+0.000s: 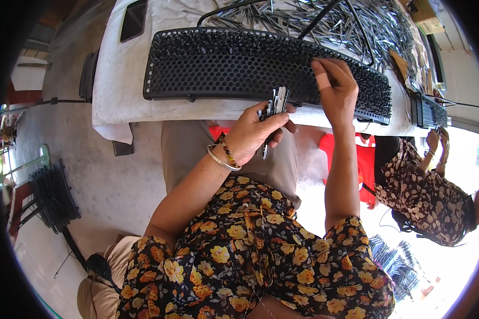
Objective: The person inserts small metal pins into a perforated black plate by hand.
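My left hand (250, 133) is closed around a bundle of thin, narrow black and silvery strips (278, 102), held just in front of the near edge of a long black perforated rack (223, 74). Many holes along the rack's far side and right end have short dark pieces standing in them; bare holes show over its middle and left. Over the right part of the rack is my right hand (336, 93), thumb and fingers pinched together. Anything between those fingertips is too small to make out.
Behind the rack, a wide heap of loose dark strips (324, 24) covers the white table cover (120, 80). A dark flat phone-like object (133, 20) lies at far left. On the right, another person (436, 196) works at a similar rack (430, 110). Black racks (53, 196) stand lower left.
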`<act>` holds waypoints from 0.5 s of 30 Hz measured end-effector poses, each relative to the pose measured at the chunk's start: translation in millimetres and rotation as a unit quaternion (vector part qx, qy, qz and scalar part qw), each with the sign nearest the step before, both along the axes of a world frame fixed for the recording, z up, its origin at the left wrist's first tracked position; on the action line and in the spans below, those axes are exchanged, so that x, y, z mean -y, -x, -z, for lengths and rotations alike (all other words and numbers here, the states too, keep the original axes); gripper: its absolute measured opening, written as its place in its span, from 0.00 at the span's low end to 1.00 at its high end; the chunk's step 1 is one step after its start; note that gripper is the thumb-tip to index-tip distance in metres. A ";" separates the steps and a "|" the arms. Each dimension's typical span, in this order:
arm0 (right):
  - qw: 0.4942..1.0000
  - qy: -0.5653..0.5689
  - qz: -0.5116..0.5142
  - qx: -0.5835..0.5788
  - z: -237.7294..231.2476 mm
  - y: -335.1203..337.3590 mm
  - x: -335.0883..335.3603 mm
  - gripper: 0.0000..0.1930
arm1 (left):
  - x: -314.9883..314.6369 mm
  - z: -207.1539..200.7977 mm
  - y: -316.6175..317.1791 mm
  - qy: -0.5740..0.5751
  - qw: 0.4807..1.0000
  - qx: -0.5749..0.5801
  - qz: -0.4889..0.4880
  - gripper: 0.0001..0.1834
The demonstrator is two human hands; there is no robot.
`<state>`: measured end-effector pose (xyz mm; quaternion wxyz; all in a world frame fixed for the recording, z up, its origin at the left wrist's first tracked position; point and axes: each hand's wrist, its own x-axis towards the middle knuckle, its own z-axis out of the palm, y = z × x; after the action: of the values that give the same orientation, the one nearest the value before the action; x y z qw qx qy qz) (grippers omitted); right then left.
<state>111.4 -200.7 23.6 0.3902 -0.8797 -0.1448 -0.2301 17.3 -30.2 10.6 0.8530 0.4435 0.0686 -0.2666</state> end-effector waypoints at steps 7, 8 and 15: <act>0.868 -0.204 -0.189 -0.410 -15.4 29.3 -8.5 0.13 | 1.3 -2.9 -0.5 0.001 0.999 0.028 0.021 0.13; 0.866 -0.225 -0.173 -0.411 -15.6 29.8 -7.6 0.13 | 1.0 -3.4 -0.4 0.001 0.999 0.029 0.023 0.13; 0.898 -0.298 -0.056 -0.319 -21.0 14.5 10.6 0.13 | 1.3 7.1 -2.5 -0.002 1.000 -0.024 0.008 0.14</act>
<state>96.9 -211.3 44.6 0.6718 -0.7387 0.0142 0.0529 19.8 -31.4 3.5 0.8478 0.4394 0.0865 -0.2840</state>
